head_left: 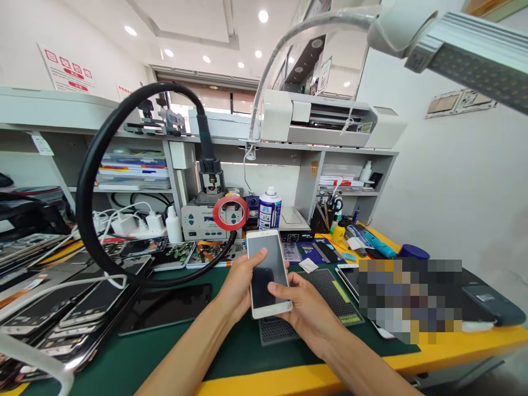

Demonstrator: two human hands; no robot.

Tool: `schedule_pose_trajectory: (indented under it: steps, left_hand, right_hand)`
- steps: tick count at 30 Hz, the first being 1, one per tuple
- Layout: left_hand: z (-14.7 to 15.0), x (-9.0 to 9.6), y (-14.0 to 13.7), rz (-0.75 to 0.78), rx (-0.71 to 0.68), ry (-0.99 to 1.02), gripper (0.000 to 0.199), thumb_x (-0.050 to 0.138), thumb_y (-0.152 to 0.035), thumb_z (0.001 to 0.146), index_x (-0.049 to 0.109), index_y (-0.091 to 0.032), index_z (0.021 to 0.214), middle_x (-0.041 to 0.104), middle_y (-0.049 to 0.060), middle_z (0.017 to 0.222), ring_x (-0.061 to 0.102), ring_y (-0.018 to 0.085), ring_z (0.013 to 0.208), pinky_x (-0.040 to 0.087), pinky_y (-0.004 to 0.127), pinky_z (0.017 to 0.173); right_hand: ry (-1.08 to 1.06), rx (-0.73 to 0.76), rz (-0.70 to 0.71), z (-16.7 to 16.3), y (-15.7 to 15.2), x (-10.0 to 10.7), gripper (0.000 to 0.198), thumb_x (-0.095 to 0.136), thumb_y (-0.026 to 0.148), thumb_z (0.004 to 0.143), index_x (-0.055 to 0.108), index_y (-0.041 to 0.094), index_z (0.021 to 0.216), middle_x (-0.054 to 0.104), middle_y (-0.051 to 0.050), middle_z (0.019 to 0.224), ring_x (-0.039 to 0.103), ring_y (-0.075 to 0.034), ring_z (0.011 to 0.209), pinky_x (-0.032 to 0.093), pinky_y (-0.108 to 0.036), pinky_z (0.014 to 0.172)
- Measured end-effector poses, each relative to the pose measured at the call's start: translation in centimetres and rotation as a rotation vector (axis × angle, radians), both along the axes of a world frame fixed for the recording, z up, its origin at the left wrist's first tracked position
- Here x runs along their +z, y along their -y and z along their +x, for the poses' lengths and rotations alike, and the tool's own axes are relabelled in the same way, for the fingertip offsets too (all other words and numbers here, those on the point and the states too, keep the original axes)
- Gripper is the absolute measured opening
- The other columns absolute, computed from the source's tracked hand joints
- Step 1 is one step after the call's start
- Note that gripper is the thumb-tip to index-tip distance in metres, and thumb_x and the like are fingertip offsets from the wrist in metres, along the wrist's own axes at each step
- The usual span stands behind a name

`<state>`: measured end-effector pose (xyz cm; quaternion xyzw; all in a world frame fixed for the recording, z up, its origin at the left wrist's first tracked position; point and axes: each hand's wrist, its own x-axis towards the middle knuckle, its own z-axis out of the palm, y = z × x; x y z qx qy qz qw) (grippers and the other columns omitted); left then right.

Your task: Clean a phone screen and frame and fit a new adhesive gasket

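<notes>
A white-framed smartphone (pixel 264 283) with a dark screen is held up over the bench, its screen facing me. My left hand (pixel 239 280) is closed round its left edge, the thumb lying on the upper part of the screen. On the lower right, my right hand (pixel 303 308) grips the phone too, with the thumb pressed on the lower screen. Most fingers of both hands are hidden behind the phone. Beneath it lies a dark perforated mat (pixel 330 300) on the green work surface (pixel 231 349).
Phone screens and frames (pixel 78 308) are stacked at left, beside a dark tablet (pixel 165 308). A hot-air station (pixel 193 220) with a looping black hose (pixel 82 181) stands behind, near a spray can (pixel 270 209) and red tape roll (pixel 230 224). A lamp (pixel 478 60) overhangs the right.
</notes>
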<state>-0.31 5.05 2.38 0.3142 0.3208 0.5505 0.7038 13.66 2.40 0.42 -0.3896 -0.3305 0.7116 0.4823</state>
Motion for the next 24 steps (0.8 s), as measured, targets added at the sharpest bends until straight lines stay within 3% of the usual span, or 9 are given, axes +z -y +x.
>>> schedule_pose_trajectory:
  steps: [6, 10, 14, 18, 21, 24]
  left_hand:
    - [-0.4, -0.3, -0.2, -0.007, 0.005, 0.001, 0.027, 0.065, -0.024, 0.092, 0.069, -0.005, 0.111, 0.079, 0.021, 0.089, 0.077, 0.03, 0.084, 0.064, 0.04, 0.074]
    - [-0.5, -0.3, -0.3, 0.005, 0.017, 0.0, 0.026, 0.064, -0.024, 0.093, 0.069, -0.004, 0.11, 0.079, 0.021, 0.09, 0.078, 0.03, 0.083, 0.064, 0.04, 0.074]
    - [-1.0, 0.0, -0.3, 0.014, 0.039, 0.0, 0.028, 0.062, -0.023, 0.094, 0.068, -0.004, 0.114, 0.079, 0.021, 0.092, 0.078, 0.03, 0.081, 0.064, 0.04, 0.073]
    - [-1.3, 0.3, -0.2, 0.018, 0.028, -0.004, 0.032, 0.064, -0.022, 0.093, 0.067, -0.004, 0.119, 0.078, 0.023, 0.096, 0.077, 0.032, 0.084, 0.064, 0.044, 0.075]
    - [-1.3, 0.4, -0.1, 0.021, 0.029, -0.01, 0.031, 0.064, -0.022, 0.093, 0.067, -0.003, 0.117, 0.078, 0.023, 0.097, 0.077, 0.033, 0.085, 0.064, 0.045, 0.077]
    - [-1.2, 0.4, -0.1, 0.031, 0.029, -0.012, 0.028, 0.063, -0.021, 0.093, 0.069, -0.003, 0.114, 0.078, 0.023, 0.097, 0.077, 0.033, 0.086, 0.064, 0.047, 0.079]
  right_hand:
    - [0.102, 0.032, 0.053, -0.3, 0.2, -0.4, 0.045, 0.089, 0.035, 0.066, 0.049, 0.022, 0.081, 0.065, 0.001, 0.079, 0.065, -0.014, 0.074, 0.059, -0.034, 0.077]
    - [0.294, 0.074, 0.158, 0.0, 0.3, -0.1, 0.041, 0.082, 0.045, 0.072, 0.051, 0.022, 0.085, 0.066, -0.001, 0.082, 0.069, -0.018, 0.081, 0.06, -0.037, 0.079]
    - [0.661, 0.079, 0.342, 2.8, -1.3, 2.0, 0.039, 0.077, 0.05, 0.076, 0.062, 0.02, 0.095, 0.071, -0.007, 0.098, 0.07, -0.026, 0.093, 0.059, -0.038, 0.076]
    - [1.18, -0.074, 0.482, 6.8, -4.8, 4.4, 0.026, 0.072, 0.038, 0.086, 0.067, 0.018, 0.101, 0.069, -0.012, 0.109, 0.062, -0.031, 0.113, 0.05, -0.042, 0.094]
    - [1.48, -0.004, 0.488, 8.1, -6.8, 4.3, 0.021, 0.069, 0.035, 0.092, 0.068, 0.016, 0.101, 0.069, -0.009, 0.109, 0.065, -0.026, 0.106, 0.052, -0.045, 0.092]
    - [1.649, 0.098, 0.504, 7.9, -7.6, 2.8, 0.025, 0.066, 0.036, 0.096, 0.066, 0.017, 0.113, 0.068, -0.007, 0.115, 0.067, -0.022, 0.1, 0.056, -0.043, 0.088]
